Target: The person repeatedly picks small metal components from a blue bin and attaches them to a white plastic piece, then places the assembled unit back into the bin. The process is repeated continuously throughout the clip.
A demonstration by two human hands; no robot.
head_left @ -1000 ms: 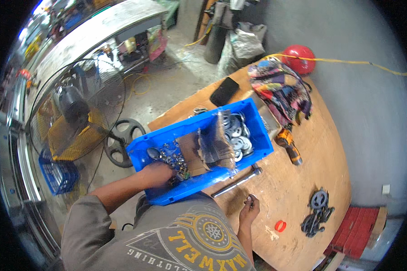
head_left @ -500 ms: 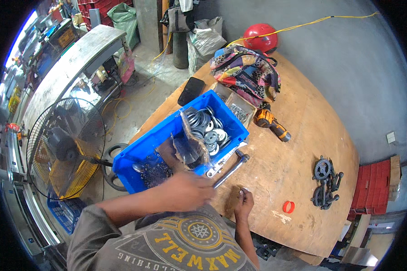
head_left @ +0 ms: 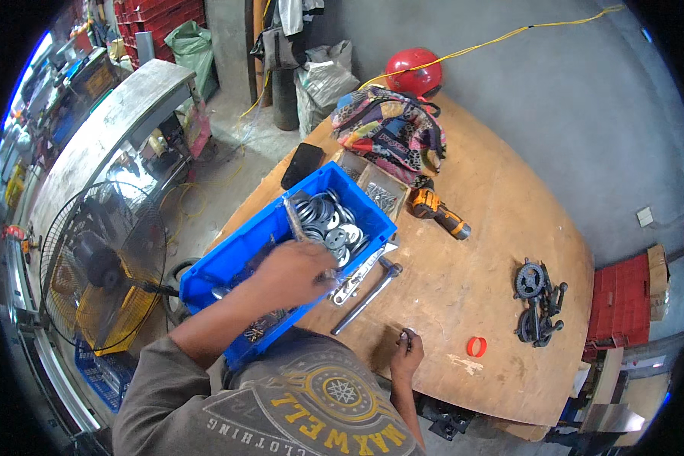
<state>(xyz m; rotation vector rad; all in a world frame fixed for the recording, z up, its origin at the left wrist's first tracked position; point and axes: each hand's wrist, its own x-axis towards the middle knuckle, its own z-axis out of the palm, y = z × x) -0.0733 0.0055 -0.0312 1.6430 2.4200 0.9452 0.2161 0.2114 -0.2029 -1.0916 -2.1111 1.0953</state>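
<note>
A blue plastic bin point(head_left: 205, 262) lies slanted on the wooden table, split by a torn cardboard divider point(head_left: 292, 218). Its far part holds several round metal discs point(head_left: 336, 237); small metal parts point(head_left: 264, 325) lie in the near part. Over the divider and the bin's right side is my left hand point(head_left: 296, 270), its fingers curled downward; what they grip, if anything, is hidden. By the table's near edge, my right hand point(head_left: 408, 353) pinches a small dark piece point(head_left: 408, 332) too small to name. A ratchet wrench point(head_left: 366, 300) rests between the bin and my right hand.
Beyond the bin sit a black phone point(head_left: 302, 166), a box of screws point(head_left: 380, 196), a patterned bag point(head_left: 394, 129) and an orange-black drill point(head_left: 439, 211). Crank parts point(head_left: 536, 300) and a red ring point(head_left: 476, 346) lie to the right. A fan point(head_left: 102, 262) stands left.
My left hand has moved up and away from my body, from the bin's near corner to above its divider. My right hand still pinches by the table edge. The whole view has shifted slightly.
</note>
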